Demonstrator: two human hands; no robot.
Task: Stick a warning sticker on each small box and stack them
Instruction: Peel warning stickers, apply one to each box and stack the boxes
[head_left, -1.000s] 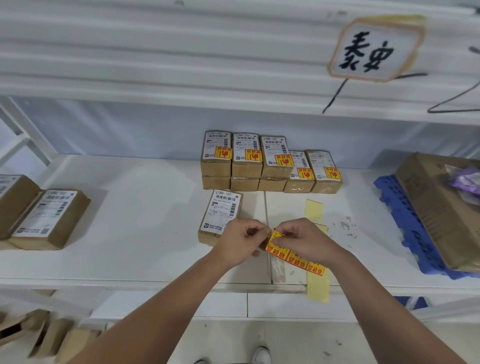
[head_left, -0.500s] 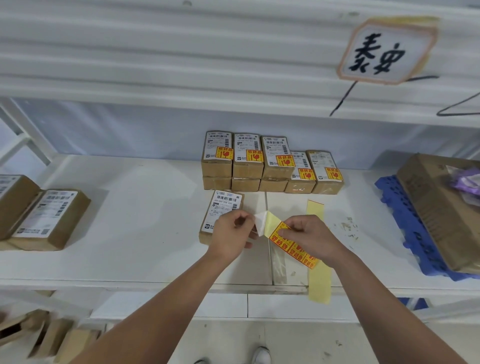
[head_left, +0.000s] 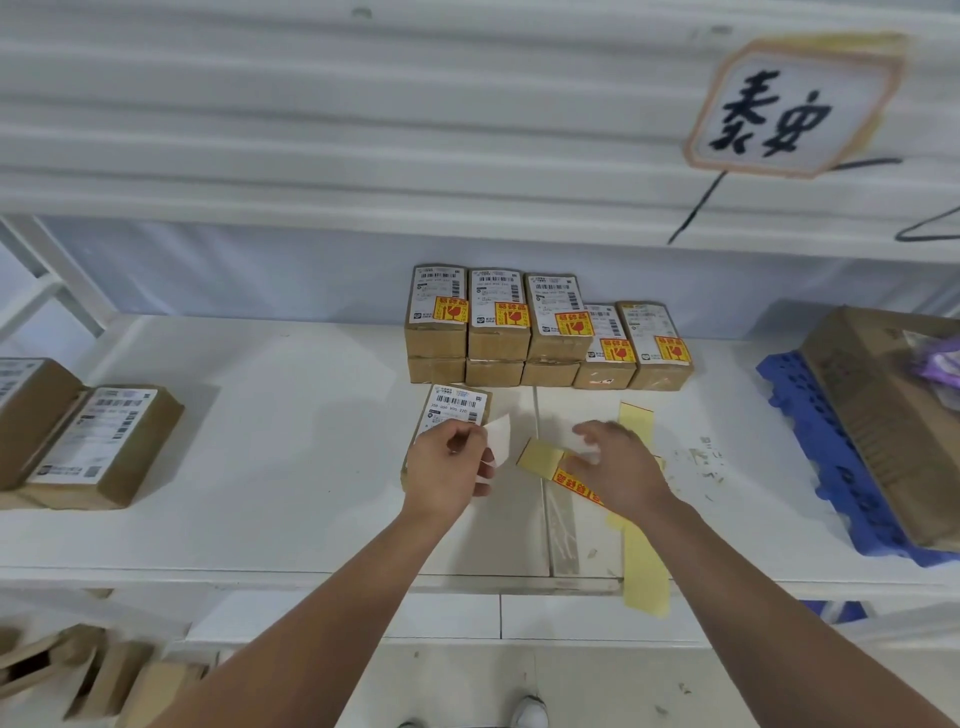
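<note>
**Sticker lifted off the strip, held over an unlabelled box**

Head camera: both bare forearms reach forward over the white tabletop (head_left: 249, 467). The left hand (head_left: 449, 470) is turned thumb-up, its fingers pinched on a single sticker (head_left: 497, 439) whose white back faces the camera; it hangs just above the near end of a small box (head_left: 457, 415) that lies flat, shipping label up, in front of the stack. The hand covers the lower part of that box, so contact between sticker and box cannot be told.

The right hand (head_left: 621, 470) is palm-down, fingers spread and blurred, resting on the sticker strip (head_left: 571, 475). Whether it grips the strip or only presses on it cannot be told. The strip's bare yellow backing sticks out to the left of the fingers, and red-and-yellow stickers show under the wrist. A long piece of empty backing paper (head_left: 641, 561) lies beneath, hanging over the tabletop's front edge.

Behind, the stickered boxes (head_left: 545, 327) stand in a row, the three on the left stacked two high. Two more boxes (head_left: 88, 441) without stickers sit far to the left. At right, a big carton (head_left: 893, 415) lies on a blue pallet (head_left: 810, 436).
</note>
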